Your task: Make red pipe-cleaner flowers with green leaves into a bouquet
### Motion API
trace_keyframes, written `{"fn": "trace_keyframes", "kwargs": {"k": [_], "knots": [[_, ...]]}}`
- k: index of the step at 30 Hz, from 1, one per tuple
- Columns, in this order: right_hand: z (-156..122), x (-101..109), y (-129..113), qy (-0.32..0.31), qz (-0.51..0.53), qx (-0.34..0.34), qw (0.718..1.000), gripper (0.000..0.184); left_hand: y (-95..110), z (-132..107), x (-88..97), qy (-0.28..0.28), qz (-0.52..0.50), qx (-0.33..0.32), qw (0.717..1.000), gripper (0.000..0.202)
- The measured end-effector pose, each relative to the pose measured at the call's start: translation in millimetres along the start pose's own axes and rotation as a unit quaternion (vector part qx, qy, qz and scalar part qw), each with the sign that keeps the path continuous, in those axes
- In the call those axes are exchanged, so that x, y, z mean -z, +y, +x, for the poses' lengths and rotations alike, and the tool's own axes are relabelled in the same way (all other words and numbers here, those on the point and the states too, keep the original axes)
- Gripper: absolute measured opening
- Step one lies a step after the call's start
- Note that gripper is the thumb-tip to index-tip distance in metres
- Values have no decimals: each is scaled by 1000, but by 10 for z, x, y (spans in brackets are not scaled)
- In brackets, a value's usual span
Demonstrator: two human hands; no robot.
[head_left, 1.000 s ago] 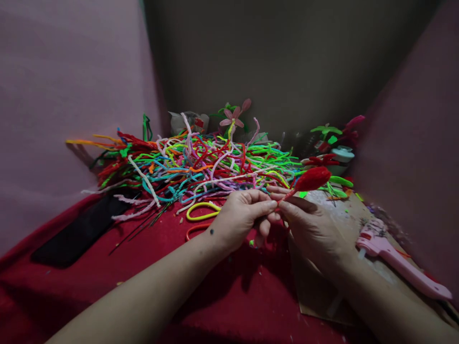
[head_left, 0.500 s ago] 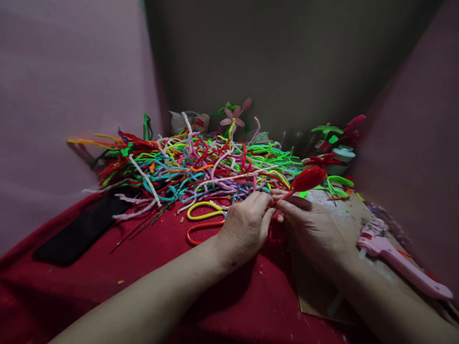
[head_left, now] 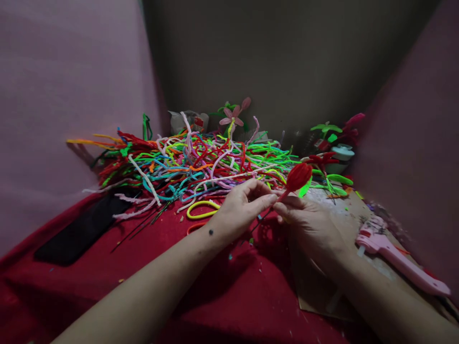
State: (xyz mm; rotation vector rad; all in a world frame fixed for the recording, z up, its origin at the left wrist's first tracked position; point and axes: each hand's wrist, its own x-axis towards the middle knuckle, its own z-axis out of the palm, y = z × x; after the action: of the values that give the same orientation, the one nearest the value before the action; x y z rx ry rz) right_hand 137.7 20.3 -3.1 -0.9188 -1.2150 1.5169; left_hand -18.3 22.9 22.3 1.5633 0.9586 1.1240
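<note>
Between my two hands is a red pipe cleaner flower bud (head_left: pixel 299 177) on a thin dark stem, its head tilted up to the right. My left hand (head_left: pixel 247 200) pinches the base of the bud from the left, thumb stretched along it. From the right, the fingers of my right hand (head_left: pixel 308 217) close on the same base, and the stem slants down to the left below them. Scissors (head_left: pixel 202 210) with one yellow and one red handle loop lie beside my left wrist, partly covered by it.
A large pile of coloured pipe cleaners (head_left: pixel 201 162) spreads behind my hands. A black phone-like slab (head_left: pixel 79 229) lies at left. On the right, a pink glue gun (head_left: pixel 398 255) rests by a cardboard sheet (head_left: pixel 315 306). Finished-looking flowers (head_left: pixel 233 115) stand at the back.
The red bud has turned more upright and shifted slightly left. My left hand has rolled, its thumb now extended, and the thin stem shows below. More of the scissors is covered.
</note>
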Motion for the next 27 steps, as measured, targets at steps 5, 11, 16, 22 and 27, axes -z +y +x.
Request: {"fn": "trace_keyframes", "kwargs": {"k": [5,11,16,22,27], "knots": [[-60,-104,-47,-36,-20,-35,999,16,45,-18,25,-50,-95,80,991,16],[-77,-157,-89,1,-115,-37,993,18,40,-23,23,-41,-11,96,994,12],[-51,-50,-53,-84,-141,-44,985,9,68,-38,98,-95,-3,92,991,14],[-68,-29,-12,-112,-121,-63,984,10,125,-34,171,-151,-29,101,983,17],[-63,-45,12,-85,-27,-71,993,7,102,-30,153,-145,-90,89,981,10]]}}
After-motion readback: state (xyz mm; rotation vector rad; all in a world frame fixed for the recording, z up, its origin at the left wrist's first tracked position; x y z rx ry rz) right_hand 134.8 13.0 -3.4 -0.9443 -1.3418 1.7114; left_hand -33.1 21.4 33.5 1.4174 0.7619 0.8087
